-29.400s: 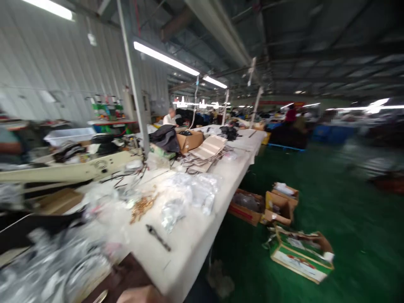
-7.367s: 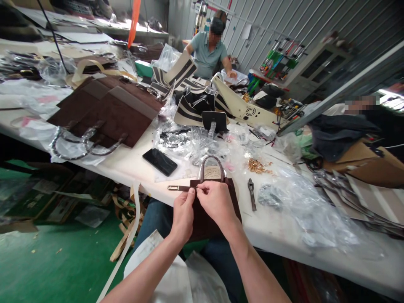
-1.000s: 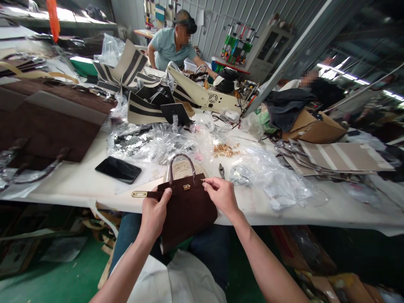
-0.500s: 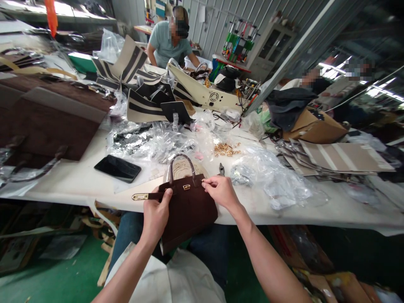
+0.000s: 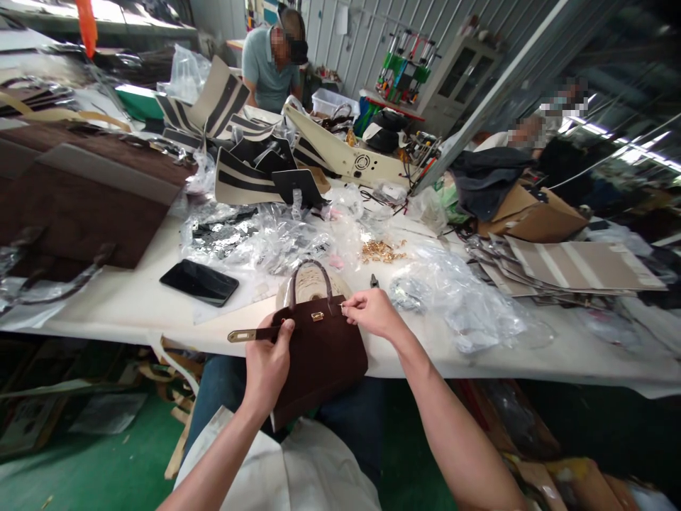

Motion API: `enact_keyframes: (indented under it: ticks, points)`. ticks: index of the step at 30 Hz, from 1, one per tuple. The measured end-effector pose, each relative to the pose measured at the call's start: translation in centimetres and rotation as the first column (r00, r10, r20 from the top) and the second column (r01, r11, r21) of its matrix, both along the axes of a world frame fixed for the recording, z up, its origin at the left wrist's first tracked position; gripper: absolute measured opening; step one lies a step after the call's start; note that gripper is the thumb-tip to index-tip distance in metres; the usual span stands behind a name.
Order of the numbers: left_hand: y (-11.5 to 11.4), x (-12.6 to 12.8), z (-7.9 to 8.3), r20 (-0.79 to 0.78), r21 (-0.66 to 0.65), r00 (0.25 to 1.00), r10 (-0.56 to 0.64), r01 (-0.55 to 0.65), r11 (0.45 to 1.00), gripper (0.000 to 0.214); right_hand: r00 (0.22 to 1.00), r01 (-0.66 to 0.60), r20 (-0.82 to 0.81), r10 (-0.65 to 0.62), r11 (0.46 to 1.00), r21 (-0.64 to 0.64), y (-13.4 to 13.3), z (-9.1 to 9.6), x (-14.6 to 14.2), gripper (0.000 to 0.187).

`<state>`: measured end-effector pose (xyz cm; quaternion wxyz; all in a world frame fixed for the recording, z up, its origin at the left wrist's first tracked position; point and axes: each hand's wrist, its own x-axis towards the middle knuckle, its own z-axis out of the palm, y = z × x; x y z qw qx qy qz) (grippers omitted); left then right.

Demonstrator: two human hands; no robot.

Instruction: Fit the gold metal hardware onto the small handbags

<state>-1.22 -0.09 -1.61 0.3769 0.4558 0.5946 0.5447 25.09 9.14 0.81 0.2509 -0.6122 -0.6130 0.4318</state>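
Observation:
A dark brown handbag point(image 5: 322, 362) leans against the table's front edge, its arched handle point(image 5: 311, 266) up and a small gold clasp point(image 5: 318, 316) on its front. My left hand point(image 5: 270, 358) grips the bag's left side, thumb on the front. From that hand a brown strap with a gold end plate point(image 5: 242, 336) sticks out to the left. At the bag's upper right corner, my right hand point(image 5: 372, 312) pinches a small thin gold-coloured piece, partly hidden by the fingertips. Behind the right hand lies a dark hand tool point(image 5: 374, 280), partly covered.
Small gold fittings point(image 5: 381, 251) lie in a pile past the bag. Clear plastic point(image 5: 462, 305) spreads to the right, a black phone point(image 5: 198, 282) lies left. Larger brown bags point(image 5: 79, 206) stand far left, flat panels point(image 5: 579, 264) right. A co-worker point(image 5: 272, 67) is across the table.
The bag and both hands have shifted very slightly right; the grips look the same. The strap's end plate has tilted a little. The co-worker across has leaned left with head lowered.

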Motion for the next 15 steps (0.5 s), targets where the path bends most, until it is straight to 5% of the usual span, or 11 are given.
enact_keyframes:
  ticks: [8, 15]
  points:
    - [0.0, 0.2, 0.4, -0.018, -0.008, 1.0, 0.012, -0.013, 1.0, 0.034, 0.994, -0.093, -0.064, 0.083, 0.983, -0.161, 1.8, 0.8, 0.8, 0.009]
    - [0.0, 0.3, 0.5, -0.046, -0.015, 0.999, 0.01, -0.011, 1.0, 0.036, 0.977, -0.077, 0.191, 0.098, 0.99, -0.115, 1.4, 1.6, -1.1, 0.011]
